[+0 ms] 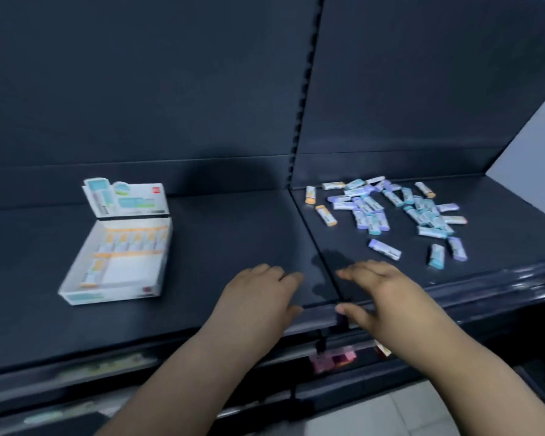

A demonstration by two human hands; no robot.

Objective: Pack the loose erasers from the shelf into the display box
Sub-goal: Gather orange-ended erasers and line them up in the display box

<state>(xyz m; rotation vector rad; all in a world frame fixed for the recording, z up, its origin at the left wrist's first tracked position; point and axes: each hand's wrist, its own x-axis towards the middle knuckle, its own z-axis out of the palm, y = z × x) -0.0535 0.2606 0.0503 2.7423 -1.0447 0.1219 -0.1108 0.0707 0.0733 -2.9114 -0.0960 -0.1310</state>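
Observation:
A white display box (76,289) with its printed lid (129,196) standing up sits on the left part of the dark shelf. Several orange-banded erasers (132,240) lie in its far row and down its left side. On the right part of the shelf lies a scattered heap of loose erasers (390,209) in blue, purple and orange sleeves; a purple one (384,248) lies nearest me. My left hand (258,297) and my right hand (381,294) hover side by side over the shelf's front edge, fingers relaxed and holding nothing.
The dark shelf (233,234) has a seam down its middle and a dark back panel (170,89) behind. A slotted upright (306,89) divides the back. Below the front edge, a lower shelf shows coloured goods (334,360). Pale floor tiles (375,416) lie bottom right.

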